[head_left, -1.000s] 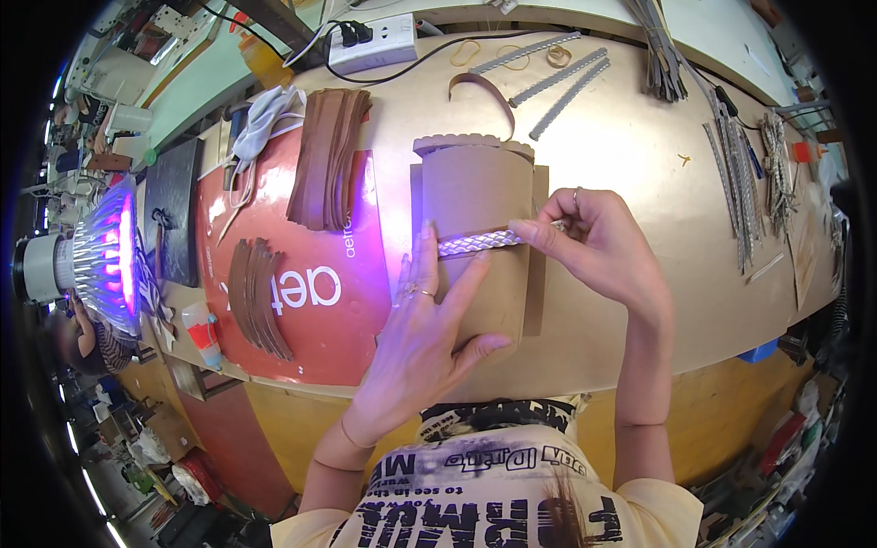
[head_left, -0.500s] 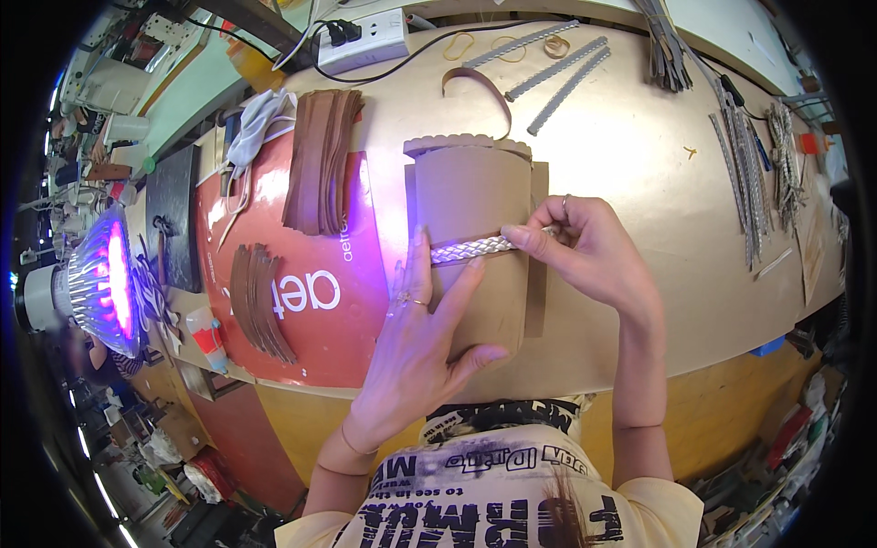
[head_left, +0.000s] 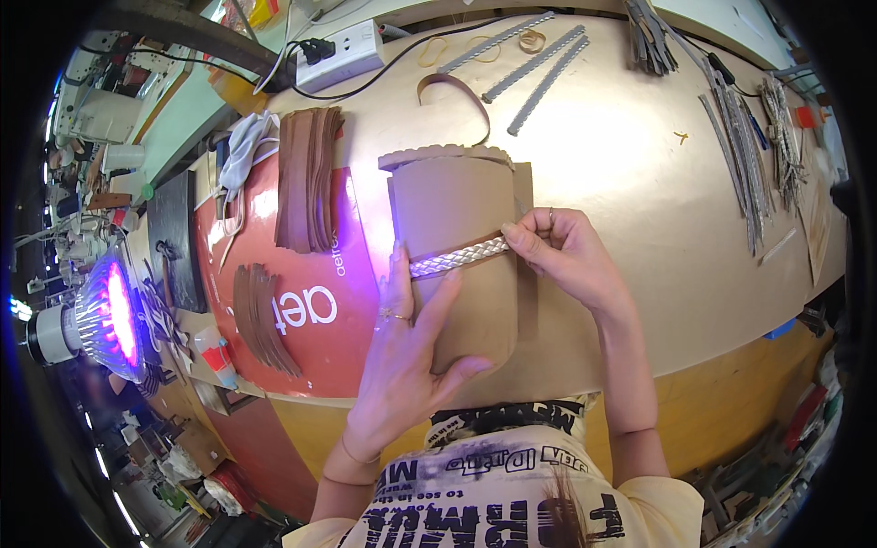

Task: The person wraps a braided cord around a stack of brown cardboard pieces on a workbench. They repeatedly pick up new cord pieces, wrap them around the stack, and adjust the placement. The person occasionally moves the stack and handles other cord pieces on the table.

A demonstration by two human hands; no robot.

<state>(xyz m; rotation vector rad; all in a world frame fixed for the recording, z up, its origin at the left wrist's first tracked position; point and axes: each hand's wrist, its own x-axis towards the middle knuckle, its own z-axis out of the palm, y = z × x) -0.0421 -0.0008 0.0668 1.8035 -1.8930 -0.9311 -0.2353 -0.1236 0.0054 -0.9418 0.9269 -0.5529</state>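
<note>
a: what have the hands got?
b: the left hand (head_left: pixel 402 347) lies spread, palm down, on the tan rounded piece (head_left: pixel 457 196), two fingertips by the left end of the silver braided strip (head_left: pixel 461 258). the right hand (head_left: pixel 571 256) is closed in a thumb-and-finger pinch on the strip's other end.
a: so the strip runs between them?
b: yes, across the piece, beyond the left thumb and just left of the right pinch, slightly slanted.
a: what could spoil it?
b: a hard pull from the right could drag it crooked if the left fingertips press too lightly. i can't tell whether it's stuck down.
a: and the piece?
b: it looks curved, so uneven pressure from the left palm might make it rock or turn.
</note>
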